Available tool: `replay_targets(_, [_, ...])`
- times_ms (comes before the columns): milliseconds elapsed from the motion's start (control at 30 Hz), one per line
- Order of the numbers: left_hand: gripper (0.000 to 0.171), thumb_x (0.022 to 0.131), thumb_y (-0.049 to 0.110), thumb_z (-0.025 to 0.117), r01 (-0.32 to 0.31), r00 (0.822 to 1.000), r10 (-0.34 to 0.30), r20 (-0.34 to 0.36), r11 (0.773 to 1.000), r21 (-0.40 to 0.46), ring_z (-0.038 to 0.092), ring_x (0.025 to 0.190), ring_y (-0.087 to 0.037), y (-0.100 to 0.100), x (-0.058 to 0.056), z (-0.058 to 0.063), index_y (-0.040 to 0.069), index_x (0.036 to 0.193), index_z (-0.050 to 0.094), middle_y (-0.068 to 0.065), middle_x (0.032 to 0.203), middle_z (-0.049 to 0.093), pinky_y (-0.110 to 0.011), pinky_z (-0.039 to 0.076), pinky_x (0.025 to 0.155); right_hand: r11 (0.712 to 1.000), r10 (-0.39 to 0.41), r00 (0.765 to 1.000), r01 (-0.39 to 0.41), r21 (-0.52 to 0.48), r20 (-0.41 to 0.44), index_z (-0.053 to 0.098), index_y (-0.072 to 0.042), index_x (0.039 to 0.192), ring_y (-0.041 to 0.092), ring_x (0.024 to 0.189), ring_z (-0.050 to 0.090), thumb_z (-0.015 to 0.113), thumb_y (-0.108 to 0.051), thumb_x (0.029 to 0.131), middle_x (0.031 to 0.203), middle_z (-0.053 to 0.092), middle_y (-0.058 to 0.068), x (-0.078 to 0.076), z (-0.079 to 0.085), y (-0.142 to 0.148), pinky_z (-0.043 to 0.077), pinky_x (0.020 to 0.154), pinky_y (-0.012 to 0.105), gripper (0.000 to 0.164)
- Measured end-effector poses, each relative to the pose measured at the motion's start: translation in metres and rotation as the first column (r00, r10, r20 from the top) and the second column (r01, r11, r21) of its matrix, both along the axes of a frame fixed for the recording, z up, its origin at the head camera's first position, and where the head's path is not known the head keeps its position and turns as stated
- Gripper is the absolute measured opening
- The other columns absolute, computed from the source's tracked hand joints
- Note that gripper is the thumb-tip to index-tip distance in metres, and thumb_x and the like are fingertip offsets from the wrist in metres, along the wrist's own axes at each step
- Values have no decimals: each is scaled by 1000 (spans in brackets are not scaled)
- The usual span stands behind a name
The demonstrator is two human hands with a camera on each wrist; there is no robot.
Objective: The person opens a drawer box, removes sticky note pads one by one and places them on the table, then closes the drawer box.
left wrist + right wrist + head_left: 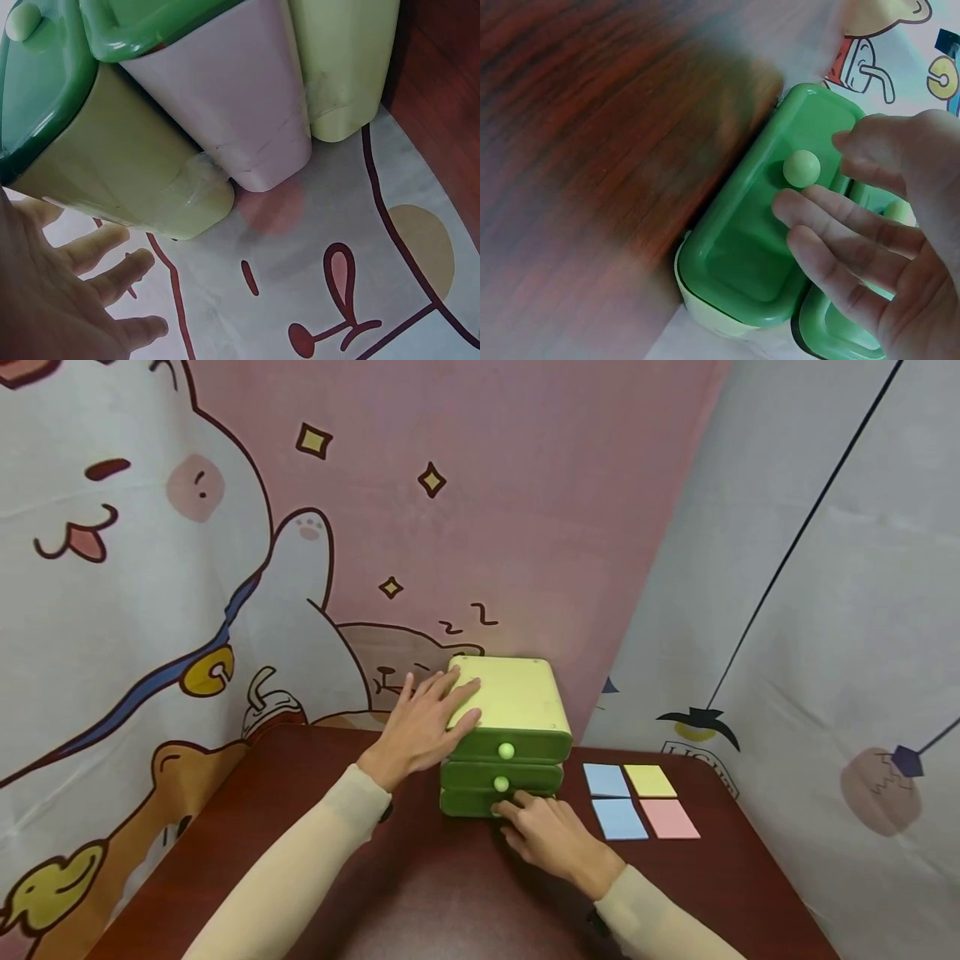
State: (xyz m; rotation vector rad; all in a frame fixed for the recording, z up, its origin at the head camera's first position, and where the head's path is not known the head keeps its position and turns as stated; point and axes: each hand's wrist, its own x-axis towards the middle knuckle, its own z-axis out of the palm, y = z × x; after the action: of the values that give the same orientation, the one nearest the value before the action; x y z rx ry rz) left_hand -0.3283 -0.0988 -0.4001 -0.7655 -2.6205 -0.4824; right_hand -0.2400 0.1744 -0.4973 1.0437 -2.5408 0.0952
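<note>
A small three-drawer box (510, 693) stands on the table, with a pale yellow top and green drawer fronts bearing round light-green knobs. My left hand (425, 727) rests on the left edge of its top, fingers spread. The left wrist view shows that hand (82, 277) beside the yellow side wall, with the pink middle tier (225, 90) further along. My right hand (551, 831) is in front of the bottom drawer (742, 247). In the right wrist view its fingertips (791, 204) are close beside the bottom knob (802, 168); the thumb stands apart from it.
Right of the box lie several square paper pads: blue (619, 819), another blue (606, 780), yellow (650, 781) and pink (670, 819). The dark red-brown table (450, 893) meets a cartoon-printed cloth (525, 527) behind the box.
</note>
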Motion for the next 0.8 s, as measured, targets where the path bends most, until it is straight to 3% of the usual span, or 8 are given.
replay_targets(300, [69, 121, 68, 38, -25, 1000, 25, -8, 1000, 5, 40, 176, -44, -15, 5, -8, 35, 182, 45, -12, 192, 37, -79, 12, 145, 999, -3, 1000, 4, -43, 18, 83, -19, 132, 6, 60, 60, 90, -24, 103, 101, 74, -2, 12, -1, 13, 40, 49, 20, 30])
replay_targets(600, [69, 122, 66, 40, -43, 999, 43, 8, 999, 16, 36, 178, -44, -34, 14, -14, 36, 184, 40, -9, 194, 34, -77, 9, 146, 991, -12, 995, 0, -132, -94, 84, -18, 130, 7, 77, 73, 95, -23, 98, 110, 78, -2, 18, 1, 40, 55, 56, 25, 34])
replay_targets(800, [72, 122, 66, 40, -73, 997, 73, 11, 997, 3, 38, 177, -44, -48, 23, -22, 32, 186, 35, -10, 193, 34, -78, 10, 146, 983, -42, 991, 18, -182, -130, 85, -18, 129, 4, 75, 69, 97, -20, 94, 107, 76, -3, 21, 5, 59, 54, 57, 23, 36])
